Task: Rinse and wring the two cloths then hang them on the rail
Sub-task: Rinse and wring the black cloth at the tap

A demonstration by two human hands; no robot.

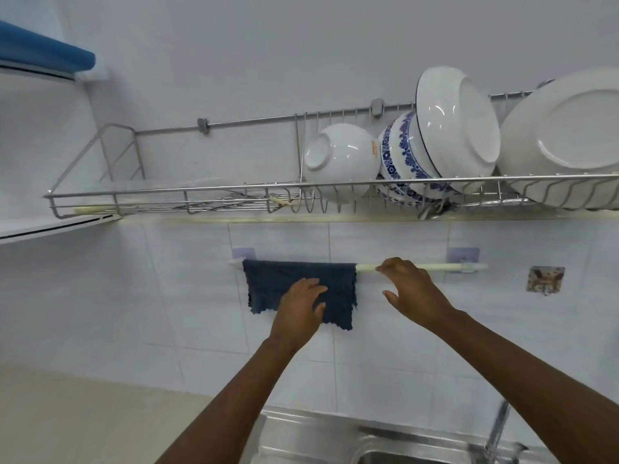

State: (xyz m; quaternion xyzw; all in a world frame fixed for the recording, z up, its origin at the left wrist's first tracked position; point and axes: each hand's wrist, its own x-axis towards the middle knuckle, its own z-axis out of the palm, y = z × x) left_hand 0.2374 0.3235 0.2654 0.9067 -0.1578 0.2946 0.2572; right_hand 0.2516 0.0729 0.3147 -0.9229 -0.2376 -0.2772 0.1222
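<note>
Nearest to me is the sink point(301, 426) at the bottom edge, with the tap point(495, 430) to its right; I see no second cloth in it or anywhere else in view. Above it my two arms reach up to the tiled wall. My left hand point(298, 309) lies with loose, spread fingers flat on the front of the dark blue cloth point(268, 286), pinching nothing as far as I can tell. My right hand point(408, 289) is open and empty, fingertips touching the bare rail point(435, 266) just right of the cloth's edge.

The rail runs left to right across the wall, and the cloth is draped over its left half. The free stretch lies to the right, directly under my right hand, so I judge that hand is better placed to hang the other cloth there. Higher up, the dish rack point(167, 192) holds bowls point(341, 159) and a plate point(569, 135).
</note>
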